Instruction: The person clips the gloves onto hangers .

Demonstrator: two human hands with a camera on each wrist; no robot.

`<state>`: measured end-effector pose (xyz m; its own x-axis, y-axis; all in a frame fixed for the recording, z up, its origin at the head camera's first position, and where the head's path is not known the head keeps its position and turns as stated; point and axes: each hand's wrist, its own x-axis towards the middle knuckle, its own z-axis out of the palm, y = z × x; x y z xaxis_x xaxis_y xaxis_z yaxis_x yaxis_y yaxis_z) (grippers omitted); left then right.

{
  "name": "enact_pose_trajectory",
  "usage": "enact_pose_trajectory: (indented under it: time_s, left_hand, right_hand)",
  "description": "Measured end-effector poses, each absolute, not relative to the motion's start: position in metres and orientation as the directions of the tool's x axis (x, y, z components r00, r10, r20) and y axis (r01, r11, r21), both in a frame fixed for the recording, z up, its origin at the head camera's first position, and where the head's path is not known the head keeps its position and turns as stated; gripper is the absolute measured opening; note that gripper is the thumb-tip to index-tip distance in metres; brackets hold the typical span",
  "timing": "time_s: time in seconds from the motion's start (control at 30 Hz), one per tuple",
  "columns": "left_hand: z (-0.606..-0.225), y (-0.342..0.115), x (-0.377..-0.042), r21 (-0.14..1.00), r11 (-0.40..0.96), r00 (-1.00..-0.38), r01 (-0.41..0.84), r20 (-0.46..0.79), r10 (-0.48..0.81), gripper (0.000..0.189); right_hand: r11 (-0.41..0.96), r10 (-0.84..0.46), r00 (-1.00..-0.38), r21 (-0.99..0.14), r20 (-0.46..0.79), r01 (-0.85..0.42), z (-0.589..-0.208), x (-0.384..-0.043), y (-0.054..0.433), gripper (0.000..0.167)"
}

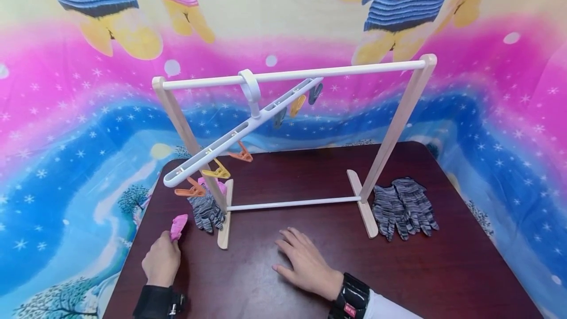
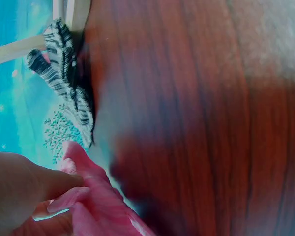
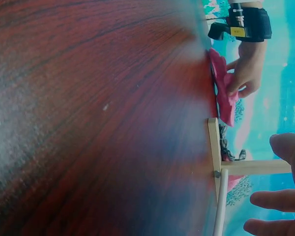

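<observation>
My left hand (image 1: 161,261) pinches a crumpled pink cloth item (image 2: 96,196) between thumb and fingers at the table's left side. In the right wrist view the same pink cloth (image 3: 230,105) hangs low along the tabletop. Just beyond it, a grey-black striped knit glove (image 1: 205,213) lies by the stand's left foot. Another pink item (image 3: 234,182) lies behind that foot, partly hidden by the post. My right hand (image 1: 307,266) holds nothing, its fingers spread low over the table's front middle.
A white hanger (image 1: 254,123) with orange, yellow and grey clips hooks over the top rail (image 1: 336,71) of a wooden stand. Its near end slants out toward the left front. More striped gloves (image 1: 405,208) lie beside the right foot (image 1: 363,206). Patterned fabric backs the dark table (image 1: 301,171).
</observation>
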<state>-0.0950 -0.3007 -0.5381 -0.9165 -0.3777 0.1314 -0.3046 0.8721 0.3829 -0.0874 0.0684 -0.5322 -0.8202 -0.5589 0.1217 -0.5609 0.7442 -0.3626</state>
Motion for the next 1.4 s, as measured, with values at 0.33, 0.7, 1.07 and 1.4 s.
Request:
enact_pose_trajectory:
  time_s: [0.33,0.7,1.07,1.4]
  left_hand:
    - [-0.524,-0.290,-0.089,0.490,0.824,-0.879,-0.284,0.210,-0.428,0.020]
    - [-0.514,-0.268,-0.087,0.564,0.809,-0.806,-0.164,0.396,-0.440,0.018]
    - [-0.503,-0.252,-0.085,0.636,0.766,-0.765,-0.097,0.445,-0.466,0.020]
    - [-0.485,-0.237,-0.082,0.693,0.720,-0.712,-0.033,0.489,-0.503,0.020]
  right_hand:
    - [0.742,-0.564,-0.814,-0.345,0.141,-0.574,-0.527,-0.092,0.069,0.057]
    - [0.719,-0.568,-0.791,-0.330,0.228,-0.612,-0.514,-0.101,0.069,0.059]
    - [0.698,-0.564,-0.783,-0.354,0.262,-0.622,-0.493,-0.110,0.063,0.060]
    - [0.676,-0.564,-0.766,-0.361,0.307,-0.642,-0.476,-0.117,0.057,0.059]
